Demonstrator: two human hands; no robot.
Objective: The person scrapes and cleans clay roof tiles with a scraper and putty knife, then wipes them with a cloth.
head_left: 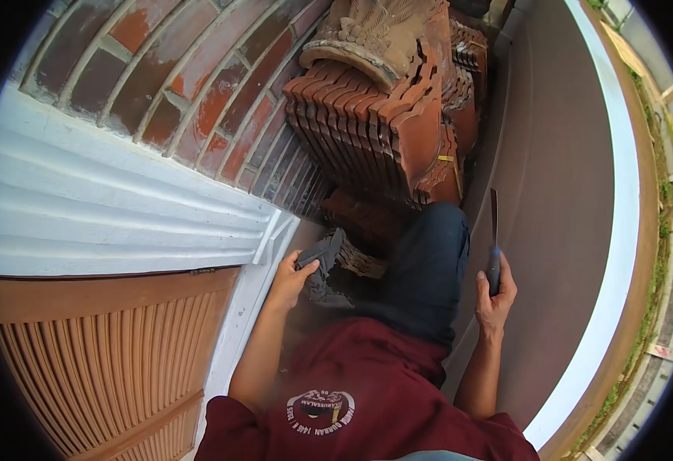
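Below the stacked clay tiles, my left hand (294, 278) grips a dark grey, crumpled cloth-like piece (322, 265), whose lower part hangs down. On the other side of my raised knee, my right hand (496, 290) is closed round the dark handle of a tool (495, 269) with a thin, narrow blade pointing away from me. The two hands are well apart. What exactly the grey piece is made of cannot be made out.
Stacked clay tiles (367, 127) stand ahead, with a carved ornament (367, 34) on top. A brick wall (190, 69), white moulding (121, 192) and a louvred wooden shutter (113, 361) are on the left. A smooth brown wall (551, 177) with a white edge curves along the right.
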